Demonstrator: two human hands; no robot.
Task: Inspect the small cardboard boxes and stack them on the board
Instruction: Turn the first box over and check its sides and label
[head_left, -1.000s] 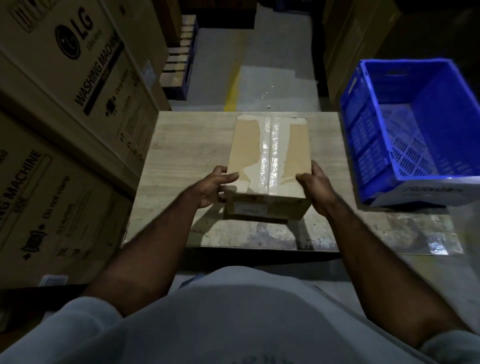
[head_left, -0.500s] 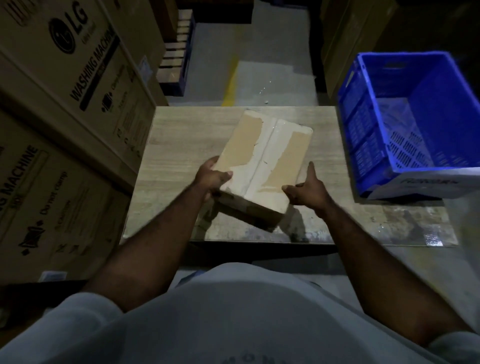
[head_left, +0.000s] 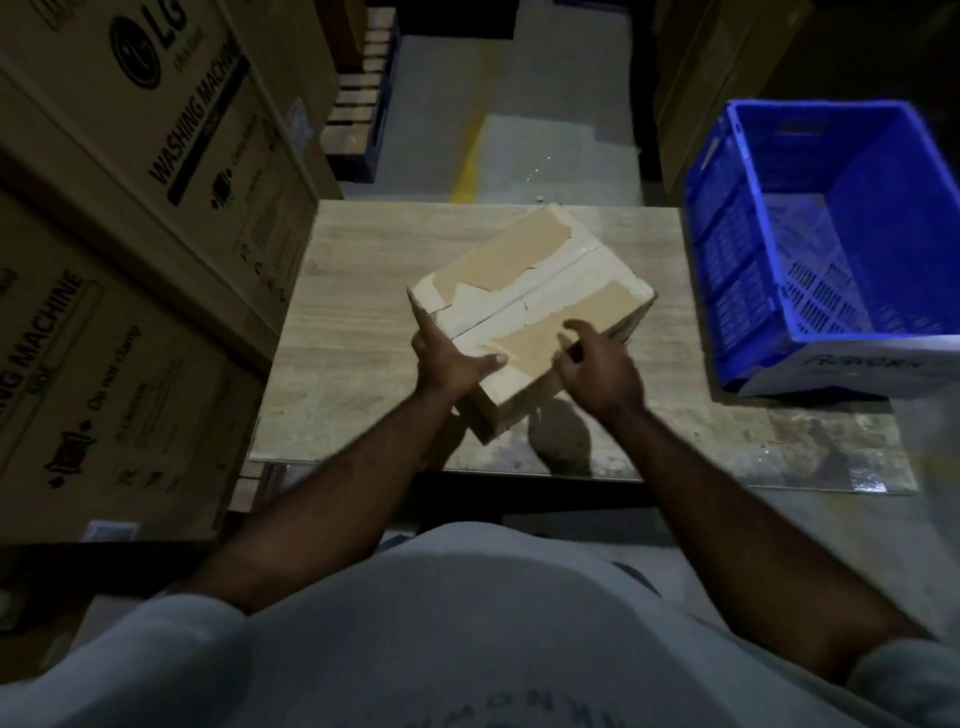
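Left hand (head_left: 448, 364) grips the cardboard box (head_left: 530, 291) at its near-left corner, thumb on top. Right hand (head_left: 597, 370) is loose over the lid, holding nothing. Box sits skewed over the board (head_left: 363, 312), near end apparently raised. Risk: with a one-handed corner hold it could pivot and drop.

The cardboard box (head_left: 519, 260) under the fingers (head_left: 574, 326) is tan with whitish torn tape bands, the board (head_left: 363, 312) beneath pale wood-grain, the crate (head_left: 737, 249) to their right blue, slotted.
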